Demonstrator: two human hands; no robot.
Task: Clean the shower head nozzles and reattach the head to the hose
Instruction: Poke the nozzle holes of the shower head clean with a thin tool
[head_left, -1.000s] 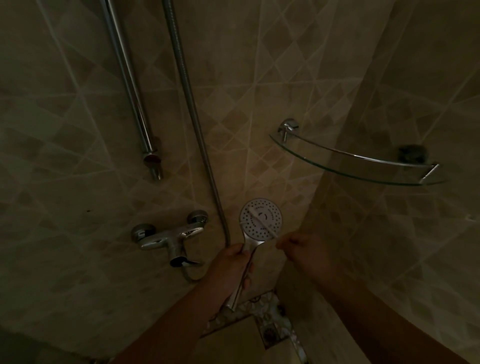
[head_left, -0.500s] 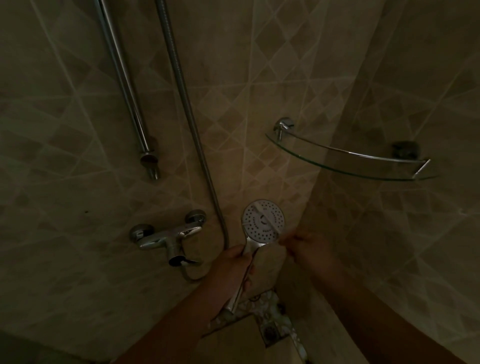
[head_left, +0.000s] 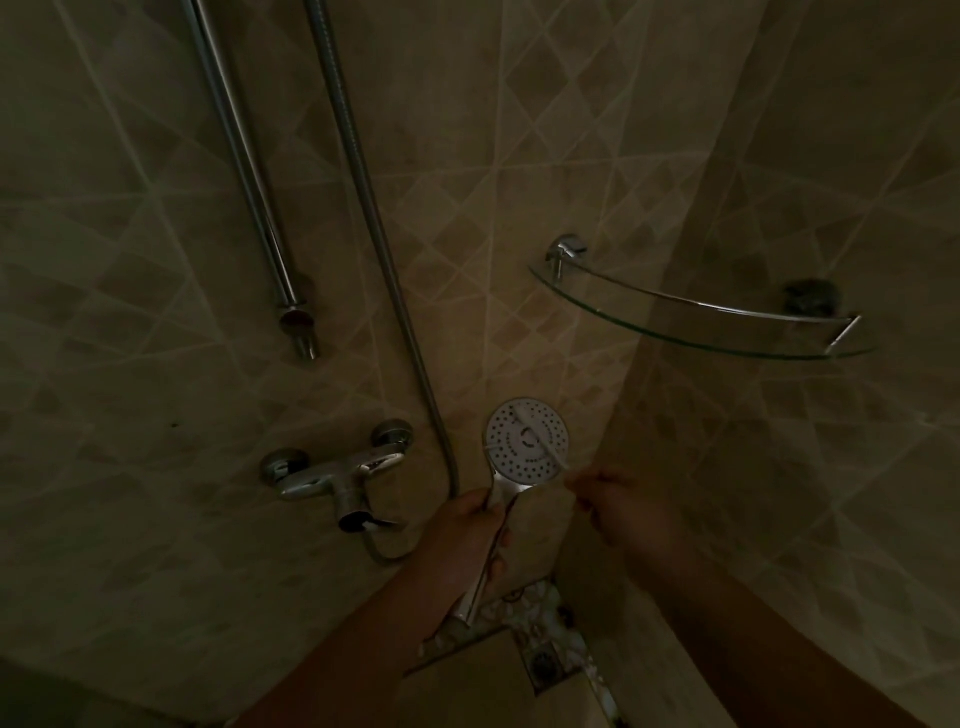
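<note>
The round white shower head (head_left: 511, 457) faces me in the dim shower corner, its chrome handle gripped by my left hand (head_left: 467, 535). Across its nozzle face lies a thin white brush-like tool (head_left: 543, 439), slanting from upper left to lower right. My right hand (head_left: 618, 506) is closed on that tool's lower end, just right of the head. The metal hose (head_left: 363, 171) hangs down the wall, and its lower end disappears behind my left hand. Whether the hose is joined to the handle cannot be seen.
A chrome mixer tap (head_left: 337, 473) is fixed to the wall left of my hands. A slide rail (head_left: 244, 166) ends above it. A glass corner shelf (head_left: 701, 322) juts out at the upper right. A floor drain (head_left: 543, 665) sits below.
The white tool has shifted across the nozzle face, and my right hand has moved a little with it. My left hand holds the handle in about the same place.
</note>
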